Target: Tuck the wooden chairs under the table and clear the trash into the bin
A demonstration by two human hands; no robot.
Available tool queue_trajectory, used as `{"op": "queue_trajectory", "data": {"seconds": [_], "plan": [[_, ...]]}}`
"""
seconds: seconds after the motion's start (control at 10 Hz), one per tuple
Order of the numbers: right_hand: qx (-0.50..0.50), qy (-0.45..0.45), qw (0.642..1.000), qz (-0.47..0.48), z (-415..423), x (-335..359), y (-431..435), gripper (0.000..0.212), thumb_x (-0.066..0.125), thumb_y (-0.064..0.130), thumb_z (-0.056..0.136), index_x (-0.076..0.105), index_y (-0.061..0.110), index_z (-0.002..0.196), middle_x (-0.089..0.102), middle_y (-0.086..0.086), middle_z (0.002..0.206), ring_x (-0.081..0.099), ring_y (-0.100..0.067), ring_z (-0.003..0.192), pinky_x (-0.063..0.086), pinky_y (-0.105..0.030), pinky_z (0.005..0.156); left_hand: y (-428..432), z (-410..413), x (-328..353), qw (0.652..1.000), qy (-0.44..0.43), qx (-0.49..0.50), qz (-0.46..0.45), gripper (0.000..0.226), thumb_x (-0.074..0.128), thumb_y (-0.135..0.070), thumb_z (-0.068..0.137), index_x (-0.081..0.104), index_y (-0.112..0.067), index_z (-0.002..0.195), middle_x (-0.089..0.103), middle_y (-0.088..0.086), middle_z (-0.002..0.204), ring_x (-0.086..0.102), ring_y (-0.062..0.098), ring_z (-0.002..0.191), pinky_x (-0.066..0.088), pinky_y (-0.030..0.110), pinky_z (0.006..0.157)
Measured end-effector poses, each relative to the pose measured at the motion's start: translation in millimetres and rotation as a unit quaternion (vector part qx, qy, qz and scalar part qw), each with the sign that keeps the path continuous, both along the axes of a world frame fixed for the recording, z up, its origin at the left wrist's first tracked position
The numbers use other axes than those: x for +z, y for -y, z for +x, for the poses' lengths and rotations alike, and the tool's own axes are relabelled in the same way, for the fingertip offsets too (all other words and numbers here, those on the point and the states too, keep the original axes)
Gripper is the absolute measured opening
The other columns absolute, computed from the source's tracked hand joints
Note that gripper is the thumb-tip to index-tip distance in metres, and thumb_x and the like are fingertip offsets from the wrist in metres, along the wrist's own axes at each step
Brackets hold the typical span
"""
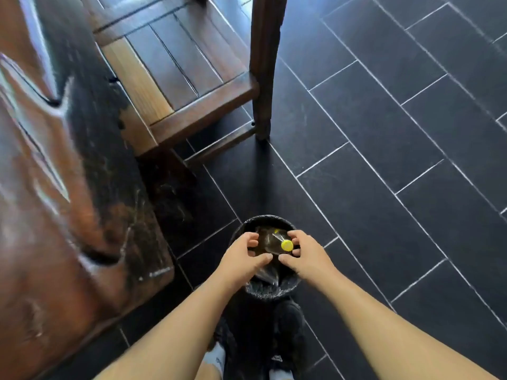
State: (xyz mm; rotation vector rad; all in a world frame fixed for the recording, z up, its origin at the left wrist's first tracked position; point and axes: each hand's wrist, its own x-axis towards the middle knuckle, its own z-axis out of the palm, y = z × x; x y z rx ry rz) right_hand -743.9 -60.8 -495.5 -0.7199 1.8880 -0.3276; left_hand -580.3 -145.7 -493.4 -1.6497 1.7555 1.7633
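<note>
Over round bin [264,293], crinkled clear bottle [270,239] — yellow-capped

Home dining area, wooden chair [175,78], tiled floor [397,160]

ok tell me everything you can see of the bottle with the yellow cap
The bottle is clear, thin plastic with a round yellow cap, its contents unclear. It lies tilted in the mouth of the black bin, cap toward the right hand, body toward the left hand. Both hands curl beside it; whether they grip it is unclear.
</note>
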Motion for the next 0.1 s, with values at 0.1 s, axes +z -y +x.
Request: {"op": "queue_trajectory", "data": {"seconds": [0.1], "plan": [[0.024, -0.029, 0.999, -0.023, -5.0, 71.5, 15.0, 0.062, 0.074, 0.034, 0.084, 0.047, 0.025, 0.14, 0.054, -0.002, 0.132, 0.058, -0.017, 0.11, 0.048, -0.034, 0.098, 15.8, -4.1, 71.7, 0.999, -0.002, 0.004, -0.038, 0.06, 0.078, -0.032, 0.081, 0.053, -0.025, 0.134, 0.06, -0.006, 0.125, 0.061, 0.011, 0.107, 0.049, 0.027, 0.093]]}}
